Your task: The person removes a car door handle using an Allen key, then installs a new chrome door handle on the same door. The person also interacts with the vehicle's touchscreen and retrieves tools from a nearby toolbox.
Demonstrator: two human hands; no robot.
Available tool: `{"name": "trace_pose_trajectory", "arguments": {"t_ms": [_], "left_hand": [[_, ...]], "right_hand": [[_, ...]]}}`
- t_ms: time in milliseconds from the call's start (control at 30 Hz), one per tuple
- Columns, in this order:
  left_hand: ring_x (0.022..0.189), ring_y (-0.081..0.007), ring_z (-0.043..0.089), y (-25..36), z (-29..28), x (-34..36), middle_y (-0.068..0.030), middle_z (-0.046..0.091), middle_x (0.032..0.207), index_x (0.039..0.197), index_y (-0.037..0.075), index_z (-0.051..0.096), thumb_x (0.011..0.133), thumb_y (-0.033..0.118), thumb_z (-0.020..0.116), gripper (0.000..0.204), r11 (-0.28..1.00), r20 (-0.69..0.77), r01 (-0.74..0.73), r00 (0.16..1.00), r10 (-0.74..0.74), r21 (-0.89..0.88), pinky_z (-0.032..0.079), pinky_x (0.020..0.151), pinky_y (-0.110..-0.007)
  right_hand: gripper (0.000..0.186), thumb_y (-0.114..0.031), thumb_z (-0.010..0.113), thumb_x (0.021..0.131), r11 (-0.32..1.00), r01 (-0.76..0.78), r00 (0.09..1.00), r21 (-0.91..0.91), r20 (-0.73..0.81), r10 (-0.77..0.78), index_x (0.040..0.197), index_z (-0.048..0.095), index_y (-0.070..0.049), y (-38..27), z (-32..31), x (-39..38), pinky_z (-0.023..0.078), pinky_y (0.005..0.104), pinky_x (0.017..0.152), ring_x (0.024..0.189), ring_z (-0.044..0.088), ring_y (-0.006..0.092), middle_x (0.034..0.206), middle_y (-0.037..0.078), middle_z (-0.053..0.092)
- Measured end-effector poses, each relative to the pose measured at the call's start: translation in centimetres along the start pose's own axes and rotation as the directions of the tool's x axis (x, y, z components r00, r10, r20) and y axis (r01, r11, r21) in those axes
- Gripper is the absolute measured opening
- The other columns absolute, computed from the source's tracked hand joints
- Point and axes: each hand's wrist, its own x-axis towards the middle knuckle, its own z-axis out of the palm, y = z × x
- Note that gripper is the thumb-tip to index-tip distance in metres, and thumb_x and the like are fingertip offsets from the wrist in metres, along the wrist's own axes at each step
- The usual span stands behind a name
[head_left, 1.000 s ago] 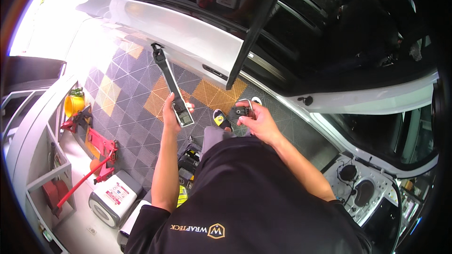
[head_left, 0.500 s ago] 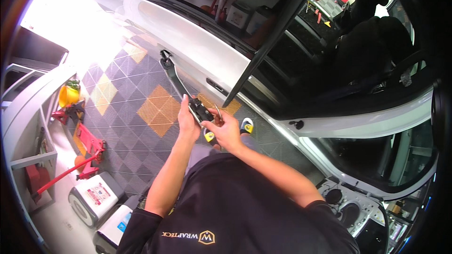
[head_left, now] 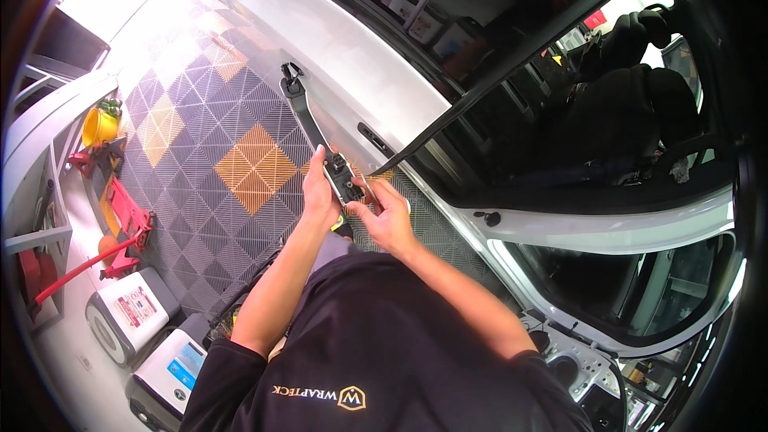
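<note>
A long, curved dark car door handle (head_left: 306, 122) with a chunky black mechanism at its near end lies across my hands, its far end pointing away toward the white car door. My left hand (head_left: 319, 194) is closed around the left side of the mechanism, thumb on top. From the other side my right hand (head_left: 390, 221) grips the near end between thumb and fingers. Beyond the handle, the white door panel (head_left: 336, 64) has a dark slot (head_left: 374, 138). What the right fingers press on underneath is hidden.
To my right stands the open front door (head_left: 608, 228) of the car, with dark seats (head_left: 632, 112) inside. On the left are a red floor jack (head_left: 128, 216), a yellow bucket (head_left: 99, 126) and white-and-grey boxes (head_left: 132, 312). Checkered grey and orange tiles (head_left: 256, 168) cover the floor.
My view has shifted a little, moving the car and floor items within it. The right fingers have changed position at the handle's near end; the left hand keeps its hold.
</note>
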Motion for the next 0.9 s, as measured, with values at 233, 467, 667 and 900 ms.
{"name": "trace_pose_trajectory", "arguments": {"t_ms": [233, 467, 667, 900], "left_hand": [[0.075, -0.0188, 0.066, 0.9, -0.5, -0.5, -0.0048, 0.065, 0.090, 0.118, 0.011, 0.061, 0.112, 0.044, 0.053, 0.035, 0.999, 0.025, 0.044, 0.999, -0.044, 0.006, 0.059, 0.071, -0.038], [0.080, -0.0210, 0.068, 1.2, -0.6, -0.5, -0.0084, 0.066, 0.088, 0.125, 0.011, 0.060, 0.110, 0.047, 0.053, 0.040, 0.996, 0.023, 0.078, 0.997, -0.079, 0.043, 0.059, 0.067, -0.037], [0.081, -0.0209, 0.070, 0.9, -3.6, 0.9, -0.0057, 0.067, 0.087, 0.127, 0.009, 0.061, 0.109, 0.041, 0.056, 0.037, 0.993, 0.014, 0.035, 0.999, -0.037, 0.114, 0.059, 0.070, -0.037], [0.073, -0.0081, 0.058, 2.8, -10.8, 6.6, 0.0027, 0.058, 0.084, 0.108, 0.009, 0.064, 0.100, 0.027, 0.069, 0.020, 0.852, -0.152, -0.083, 0.970, 0.187, 0.517, 0.051, 0.066, -0.027]], "right_hand": [[0.048, -0.001, 0.079, 0.090, 0.994, -0.036, 0.997, 0.106, 0.069, 0.029, 0.137, 0.071, -0.008, -0.3, -0.8, -1.1, 0.035, 0.0231, 0.056, 0.065, 0.038, 0.0042, 0.094, -0.002, 0.056], [0.037, 0.001, 0.078, 0.091, 0.988, 0.154, 0.987, -0.033, 0.045, -0.152, 0.127, 0.077, -0.009, 0.6, -0.2, -0.7, 0.036, 0.0249, 0.056, 0.065, 0.041, 0.0057, 0.092, -0.001, 0.056], [0.026, 0.004, 0.080, 0.089, 0.991, 0.127, 0.989, -0.030, 0.080, -0.125, 0.114, 0.081, -0.006, 0.1, -0.7, -0.6, 0.039, 0.0259, 0.058, 0.068, 0.047, 0.0067, 0.092, -0.001, 0.057], [0.026, 0.002, 0.080, 0.091, 1.000, 0.023, 0.998, -0.015, 0.064, -0.022, 0.116, 0.079, -0.004, 0.0, -2.7, -2.1, 0.040, 0.0242, 0.057, 0.069, 0.051, 0.0048, 0.095, 0.000, 0.064]]}}
